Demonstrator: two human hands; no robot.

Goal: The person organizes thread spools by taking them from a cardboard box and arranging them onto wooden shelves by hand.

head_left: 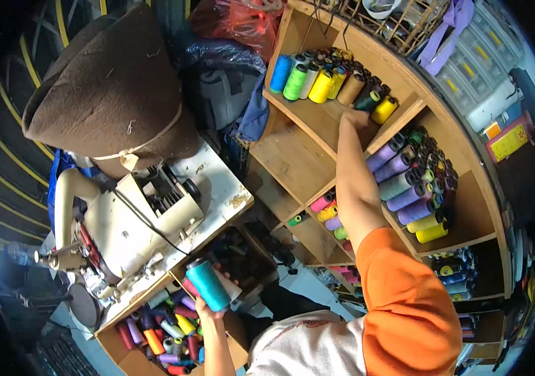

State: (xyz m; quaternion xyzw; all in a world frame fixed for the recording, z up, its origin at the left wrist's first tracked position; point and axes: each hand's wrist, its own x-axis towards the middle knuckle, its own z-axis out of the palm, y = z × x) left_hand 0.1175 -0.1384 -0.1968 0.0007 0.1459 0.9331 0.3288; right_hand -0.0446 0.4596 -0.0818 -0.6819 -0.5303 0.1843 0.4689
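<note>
My left hand [210, 308] is closed around a teal thread spool [208, 285]. A red spool [190, 287] and a pale one [232, 289] show beside it in the same grasp. With the arm stretched out, my right hand [356, 118] reaches into the upper shelf compartment, its fingers at a dark green thread spool [368, 100]. A yellow spool [384, 110] stands just right of that hand, and a brown spool [350, 89] is to its left. My fingertips there are partly hidden.
A wooden shelf [292, 160] holds many spools, with purple ones [405, 198] in the compartment below. At left, a cream sewing machine [123, 232] sits on a white table [233, 188] beside brown fabric [108, 88]. An open drawer [131, 362] below contains mixed spools.
</note>
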